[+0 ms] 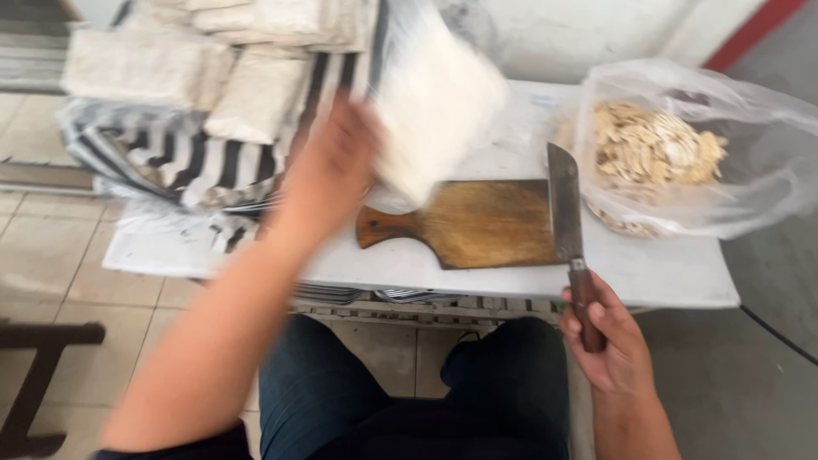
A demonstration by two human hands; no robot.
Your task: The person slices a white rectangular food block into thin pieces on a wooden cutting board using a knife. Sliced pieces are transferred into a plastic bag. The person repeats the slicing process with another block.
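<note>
White and blurred, a flat soft package [434, 98] is gripped at its lower left corner by the left hand [336, 162], raised above the far middle of the table [665, 268]; the motion smear hides what is inside it and how the fingers lie. More pale rectangular packages [196, 68] are stacked at the table's far left corner on a black-and-white striped sheet [183, 158], which sags over the left edge; the stack is cut off by the top of the view. A clear plastic bag [750, 162] slumps at the far right corner, open toward the person, holding pale beige slices [656, 149] whose kind is hard to make out.

A wooden cutting board [477, 221] lies near the front edge at the middle, its handle pointing left. The right hand [609, 341] is clenched round the dark wooden handle of a cleaver [564, 204], held just off the front edge; the blade stands edge-down along the board's right side, its tip near the bag.

Bare table top shows between board and front edge, and in a strip along the right front corner under the bag. The person's dark trousers [409, 392] fill the space below the front edge.
</note>
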